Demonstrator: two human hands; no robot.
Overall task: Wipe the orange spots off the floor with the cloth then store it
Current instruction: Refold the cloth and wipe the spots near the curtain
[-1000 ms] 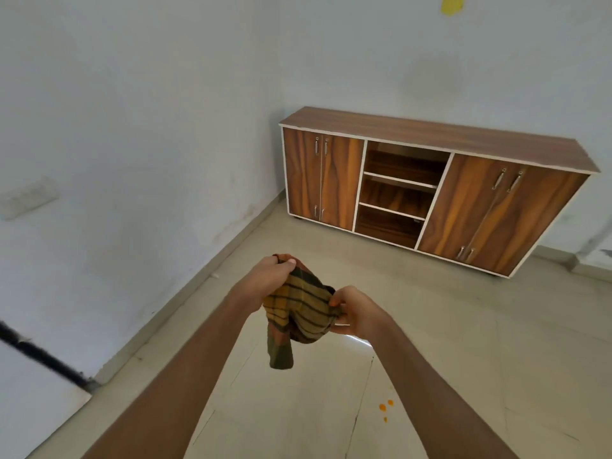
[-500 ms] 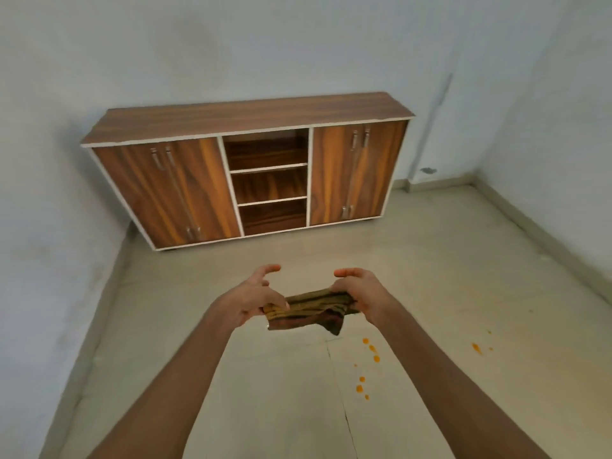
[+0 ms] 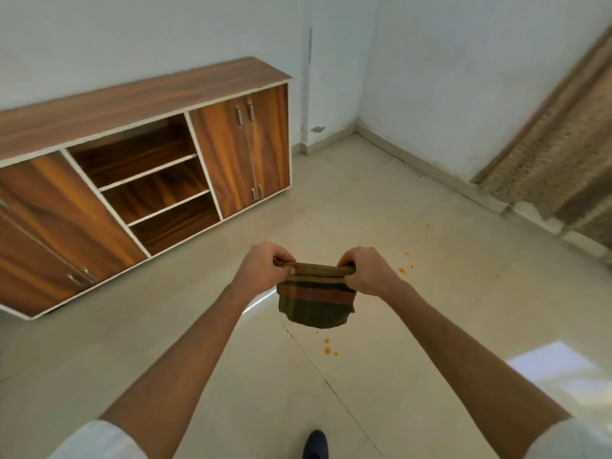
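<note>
A folded olive and brown checked cloth (image 3: 314, 301) hangs in front of me above the floor. My left hand (image 3: 261, 268) grips its upper left corner and my right hand (image 3: 366, 271) grips its upper right corner, the top edge stretched between them. A group of orange spots (image 3: 328, 349) lies on the pale tiled floor (image 3: 215, 366) just below the cloth. More orange spots (image 3: 402, 270) lie to the right of my right hand. The cloth hides part of the floor behind it.
A low wooden cabinet (image 3: 139, 104) with open middle shelves (image 3: 155, 187) and shut doors stands against the back wall at the left. A brown woven curtain (image 3: 559, 154) hangs at the right. The tip of my dark shoe (image 3: 314, 443) shows at the bottom.
The view has swung to the right, so the cabinet now sits at the left. Both hands have closed into fists on the cloth's corners, and the cloth now hangs down flat between them.
</note>
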